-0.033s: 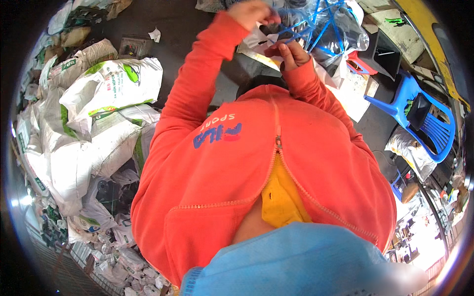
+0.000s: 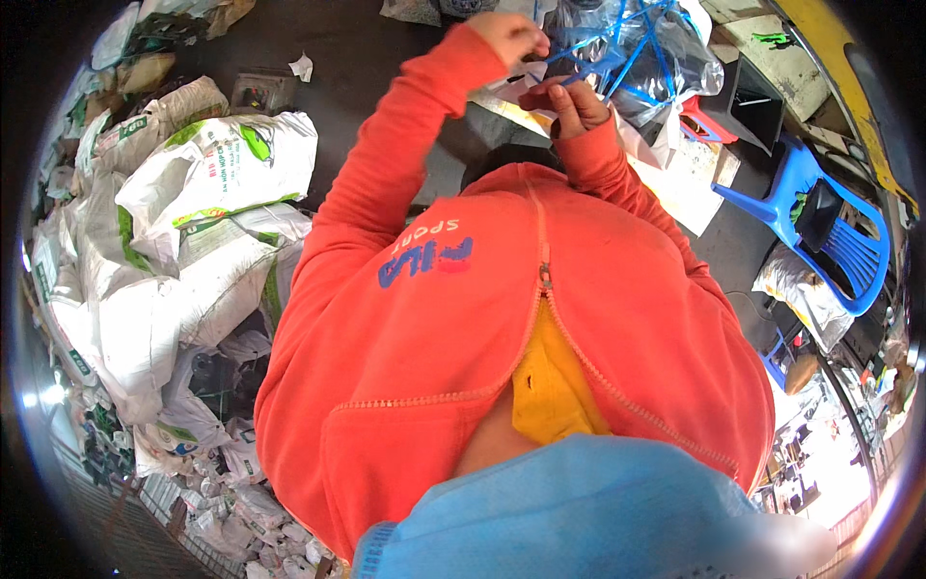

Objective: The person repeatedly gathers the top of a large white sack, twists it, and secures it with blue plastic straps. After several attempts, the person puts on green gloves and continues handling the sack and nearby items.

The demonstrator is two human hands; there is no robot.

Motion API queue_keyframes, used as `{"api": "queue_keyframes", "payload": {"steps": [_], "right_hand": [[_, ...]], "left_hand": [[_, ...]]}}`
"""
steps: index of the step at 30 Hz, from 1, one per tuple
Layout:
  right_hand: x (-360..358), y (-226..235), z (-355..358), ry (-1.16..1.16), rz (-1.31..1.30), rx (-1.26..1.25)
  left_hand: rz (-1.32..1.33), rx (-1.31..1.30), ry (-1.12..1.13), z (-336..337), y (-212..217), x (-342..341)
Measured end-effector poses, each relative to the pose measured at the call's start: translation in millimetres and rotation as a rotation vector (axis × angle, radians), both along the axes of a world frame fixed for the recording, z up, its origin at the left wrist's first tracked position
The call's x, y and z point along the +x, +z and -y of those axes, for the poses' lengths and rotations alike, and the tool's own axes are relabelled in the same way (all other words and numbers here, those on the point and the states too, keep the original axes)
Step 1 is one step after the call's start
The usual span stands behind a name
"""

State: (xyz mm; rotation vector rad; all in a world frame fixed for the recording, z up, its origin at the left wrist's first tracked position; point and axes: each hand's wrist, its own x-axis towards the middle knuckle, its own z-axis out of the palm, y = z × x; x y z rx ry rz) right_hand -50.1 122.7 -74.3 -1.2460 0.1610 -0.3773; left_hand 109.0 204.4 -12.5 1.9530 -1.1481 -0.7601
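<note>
Right of the left hand (image 2: 519,41), the clear plastic bag (image 2: 702,73) looks light, soft and slippery; its blue strapping (image 2: 604,65) should grip better. Left fingers curl, contents unclear; the right hand (image 2: 579,108) pinches a small dark-red piece (image 2: 538,94), probably light.

The curled left hand (image 2: 511,41) is near the pinching right hand (image 2: 577,108).

Is overexposed at four o'clock, bends and darkens toward the rim, blurs lightly on the left hand (image 2: 511,41) near twelve.
</note>
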Motion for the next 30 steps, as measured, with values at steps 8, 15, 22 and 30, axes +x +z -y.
{"api": "queue_keyframes", "payload": {"steps": [8,15,22,30], "right_hand": [[-18,5,3,-0.006,-0.071,-0.294],[-9,9,44,-0.362,-0.475,0.208],[44,27,83,-0.243,0.148,-1.705],[144,-16,85,0.078,0.671,-2.012]], "left_hand": [[0.368,0.493,-0.123,41,-47,-17],[0.3,0.039,0.105,12,-57,-29],[0.774,-0.295,0.169,-1,-75,-45],[0.817,-0.405,0.358,-6,-89,-50]]}}
